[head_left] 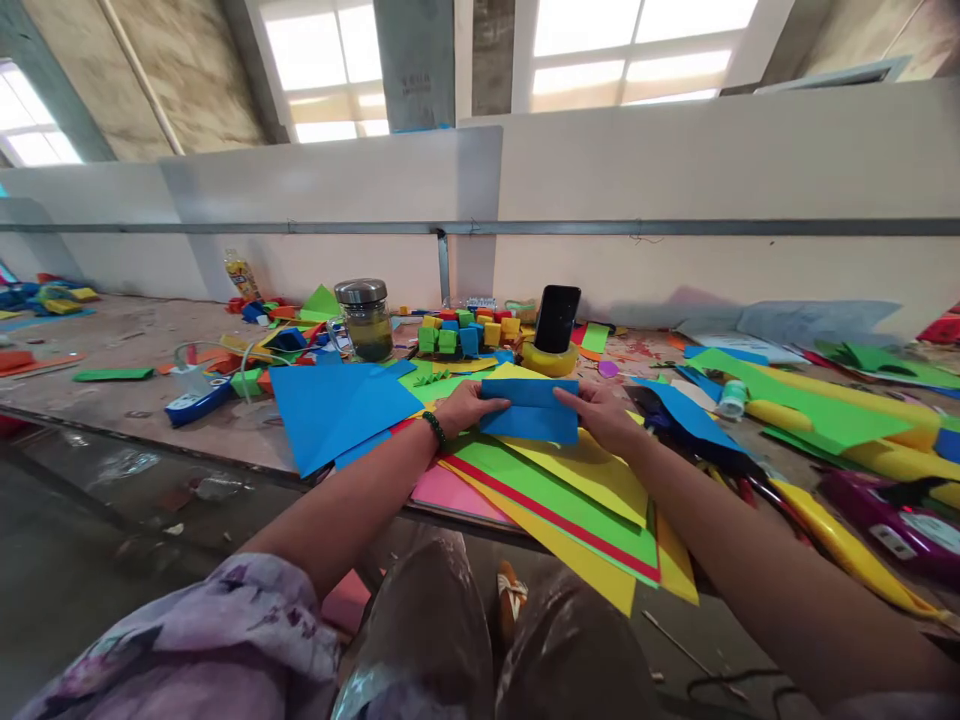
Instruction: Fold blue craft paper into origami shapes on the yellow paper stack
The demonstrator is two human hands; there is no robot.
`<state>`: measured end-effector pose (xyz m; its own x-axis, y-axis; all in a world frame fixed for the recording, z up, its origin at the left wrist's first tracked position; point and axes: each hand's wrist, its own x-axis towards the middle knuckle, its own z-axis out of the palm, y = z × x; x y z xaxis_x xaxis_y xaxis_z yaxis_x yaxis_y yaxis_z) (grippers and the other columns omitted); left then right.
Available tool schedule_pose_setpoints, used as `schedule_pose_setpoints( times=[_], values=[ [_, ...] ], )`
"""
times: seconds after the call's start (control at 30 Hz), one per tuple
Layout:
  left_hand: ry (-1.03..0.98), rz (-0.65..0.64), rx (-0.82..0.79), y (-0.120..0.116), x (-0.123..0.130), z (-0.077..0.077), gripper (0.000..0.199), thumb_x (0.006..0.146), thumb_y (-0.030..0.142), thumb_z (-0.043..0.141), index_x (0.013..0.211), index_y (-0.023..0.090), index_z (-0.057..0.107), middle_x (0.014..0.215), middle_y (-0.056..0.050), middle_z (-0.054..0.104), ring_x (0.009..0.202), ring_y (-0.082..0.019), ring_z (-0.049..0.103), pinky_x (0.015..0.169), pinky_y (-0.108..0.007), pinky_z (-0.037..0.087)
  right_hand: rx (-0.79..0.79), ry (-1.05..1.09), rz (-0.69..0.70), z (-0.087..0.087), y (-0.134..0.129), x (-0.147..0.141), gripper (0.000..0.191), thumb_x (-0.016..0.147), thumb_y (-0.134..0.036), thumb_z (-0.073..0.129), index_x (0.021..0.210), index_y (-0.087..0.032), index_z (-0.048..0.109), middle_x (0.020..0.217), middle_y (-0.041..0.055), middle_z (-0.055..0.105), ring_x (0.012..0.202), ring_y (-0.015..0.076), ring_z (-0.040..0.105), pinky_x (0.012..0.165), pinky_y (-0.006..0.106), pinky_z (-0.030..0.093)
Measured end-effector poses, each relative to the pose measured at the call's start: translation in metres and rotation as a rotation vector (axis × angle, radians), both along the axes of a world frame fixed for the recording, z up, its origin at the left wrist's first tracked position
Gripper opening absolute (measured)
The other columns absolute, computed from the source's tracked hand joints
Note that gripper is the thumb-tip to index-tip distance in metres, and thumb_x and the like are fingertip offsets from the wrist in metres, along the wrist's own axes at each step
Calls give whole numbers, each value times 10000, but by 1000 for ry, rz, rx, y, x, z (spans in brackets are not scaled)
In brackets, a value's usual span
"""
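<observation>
Between my two hands is a creased piece of blue paper, held up above the table's front edge. My left hand pinches its left side with the thumb on the face toward me. At the right side, my right hand grips it the same way. A fold line runs across the paper from side to side. Below it lie overlapping sheets of yellow paper, green paper and pink paper, some hanging over the edge. Large blue sheets rest to the left of my left hand.
Behind my hands stand a lidded glass jar, several small coloured paper cubes, and a phone propped in a yellow tape roll. A blue-based device sits left; a purple device and yellow-handled tool lie right.
</observation>
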<state>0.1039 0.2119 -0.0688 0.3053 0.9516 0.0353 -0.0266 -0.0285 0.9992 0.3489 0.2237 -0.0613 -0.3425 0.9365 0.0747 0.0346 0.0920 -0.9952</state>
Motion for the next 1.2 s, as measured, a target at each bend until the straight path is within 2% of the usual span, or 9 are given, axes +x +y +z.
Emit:
schedule_pose_setpoints(
  times=[0.23,0.47,0.53,0.63,0.77,0.83,0.93,1.1,1.2],
  values=[
    [-147,20,-24,0,-2,0,541,461,363,915,886,91,721,849,-76,734,728,-177,650,780,-343,519,-40,8,19,1,-6,-2,402,565,-442,859,852,-195,725,741,20,713,579,137,613,532,255,532],
    [-236,-130,-92,-5,-11,10,305,681,217,715,949,71,712,834,-58,718,770,-160,666,816,-289,493,14,129,3,18,-12,-1,224,578,-367,737,718,-193,724,685,22,677,519,116,544,505,267,511],
    [-221,-226,-136,-11,-16,17,333,769,263,605,986,34,709,843,-89,718,799,-214,683,803,-323,499,22,148,13,24,-15,0,228,614,-407,675,672,-190,717,698,48,684,539,133,556,521,285,512],
    [-226,-415,-222,-18,-19,25,568,825,497,524,1157,56,659,940,-153,727,869,-310,696,772,-403,522,97,60,42,30,-22,-2,383,705,-533,580,604,-182,698,640,72,660,580,169,577,542,307,496],
    [-175,-633,-333,-23,-11,23,752,702,703,642,1141,93,674,938,-170,741,822,-282,703,707,-357,534,280,-127,45,33,-34,-13,312,656,-447,750,747,-148,732,677,45,654,638,164,572,557,279,441],
    [-39,-617,-308,-25,-5,21,641,635,606,781,1002,84,723,887,-159,748,763,-250,696,706,-341,536,350,-138,-6,34,-41,-21,405,654,-395,783,962,-141,715,655,5,622,594,137,541,528,261,416],
    [27,-465,-96,-30,6,22,531,657,542,808,929,91,744,895,-137,750,770,-212,683,758,-327,535,393,-21,-74,37,-53,-30,551,697,-379,770,1181,-170,607,681,-12,640,589,144,577,539,270,468],
    [25,-236,222,-36,21,24,603,672,665,724,901,109,753,905,-97,742,843,-224,661,820,-335,518,731,-34,-259,40,-68,-38,129,768,-319,718,786,-196,681,701,25,680,619,165,625,586,295,530],
    [48,-177,342,-37,27,21,615,669,694,702,887,121,759,909,-92,737,865,-236,656,845,-352,511,963,-112,-337,40,-76,-39,67,797,-252,693,746,-212,679,708,24,690,641,167,634,602,288,528]
  ],
)
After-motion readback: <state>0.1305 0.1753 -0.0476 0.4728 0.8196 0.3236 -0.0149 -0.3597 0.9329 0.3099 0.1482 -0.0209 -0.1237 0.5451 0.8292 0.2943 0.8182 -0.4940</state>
